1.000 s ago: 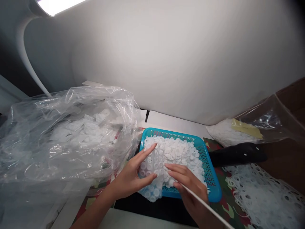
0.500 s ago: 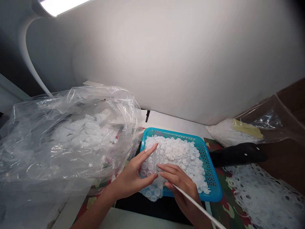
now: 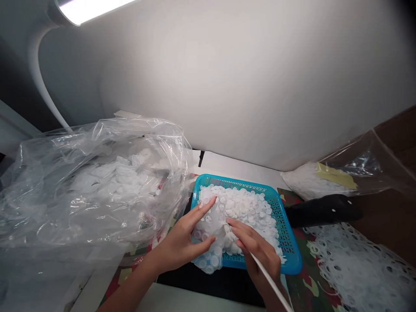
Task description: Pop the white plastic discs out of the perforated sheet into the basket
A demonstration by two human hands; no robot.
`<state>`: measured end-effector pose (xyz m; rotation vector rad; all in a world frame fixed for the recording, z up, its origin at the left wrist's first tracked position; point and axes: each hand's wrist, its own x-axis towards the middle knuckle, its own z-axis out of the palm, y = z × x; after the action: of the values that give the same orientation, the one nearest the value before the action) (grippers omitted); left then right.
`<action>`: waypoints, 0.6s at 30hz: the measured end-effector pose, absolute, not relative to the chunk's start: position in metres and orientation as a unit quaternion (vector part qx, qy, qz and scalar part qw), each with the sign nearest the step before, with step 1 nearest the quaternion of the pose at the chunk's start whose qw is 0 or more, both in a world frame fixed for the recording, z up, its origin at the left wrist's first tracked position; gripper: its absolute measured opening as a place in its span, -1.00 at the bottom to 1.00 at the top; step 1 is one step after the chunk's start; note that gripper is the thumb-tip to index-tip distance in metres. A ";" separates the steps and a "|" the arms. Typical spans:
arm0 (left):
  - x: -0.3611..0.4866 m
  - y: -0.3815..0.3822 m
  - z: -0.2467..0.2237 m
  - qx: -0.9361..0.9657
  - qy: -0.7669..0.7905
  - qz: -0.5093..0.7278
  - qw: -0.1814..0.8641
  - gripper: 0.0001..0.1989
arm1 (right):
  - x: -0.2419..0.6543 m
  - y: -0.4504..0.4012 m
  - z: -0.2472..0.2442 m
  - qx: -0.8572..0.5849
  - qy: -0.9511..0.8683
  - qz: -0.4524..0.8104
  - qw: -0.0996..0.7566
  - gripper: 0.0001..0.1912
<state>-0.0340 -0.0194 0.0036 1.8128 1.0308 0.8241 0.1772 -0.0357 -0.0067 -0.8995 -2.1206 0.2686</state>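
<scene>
A clear plastic bag (image 3: pixel 97 182) holds lots of caps. The left hand (image 3: pixel 180 242) lies open, fingers apart, on white plastic caps (image 3: pixel 242 208) heaped in a blue basket (image 3: pixel 234 180). The right hand (image 3: pixel 256 247) pats them, fingers together. A thin white stick (image 3: pixel 271 281) runs under it; I cannot tell if it is held.

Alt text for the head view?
Left hand and right hand rest on white plastic discs heaped in a blue basket; a white rod runs under that hand. A clear bag of more discs lies to the left.

Left hand (image 3: pixel 180 242), right hand (image 3: pixel 256 253): bare, slim fingers (image 3: pixel 204 212).
</scene>
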 end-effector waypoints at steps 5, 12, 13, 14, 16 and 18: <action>-0.034 -0.022 0.004 0.728 0.427 0.314 0.435 -0.20 | 0.203 -0.038 -0.004 -0.422 -0.771 0.019 0.476 -0.62; -0.035 -0.020 0.003 0.727 0.433 0.323 0.424 -0.20 | 0.219 -0.041 0.004 -0.490 -0.752 0.105 0.429 -0.71; -0.035 -0.020 0.002 0.727 0.433 0.323 0.423 -0.20 | 0.214 -0.041 0.003 -0.483 -0.762 0.127 0.412 -0.73; -0.034 -0.020 0.002 0.728 0.433 0.323 0.422 -0.20 | 0.208 -0.041 0.003 -0.479 -0.768 0.143 0.401 -0.75; -0.034 -0.020 0.002 0.730 0.430 0.323 0.422 -0.20 | 0.196 -0.042 0.001 -0.464 -0.773 0.173 0.396 -0.76; -0.034 -0.019 0.002 0.731 0.427 0.326 0.421 -0.21 | 0.186 -0.043 -0.001 -0.445 -0.780 0.199 0.393 -0.76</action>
<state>-0.0339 -0.0194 0.0018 1.8319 1.0705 0.8158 0.1857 -0.0426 -0.0014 -1.1297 -1.9790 0.5039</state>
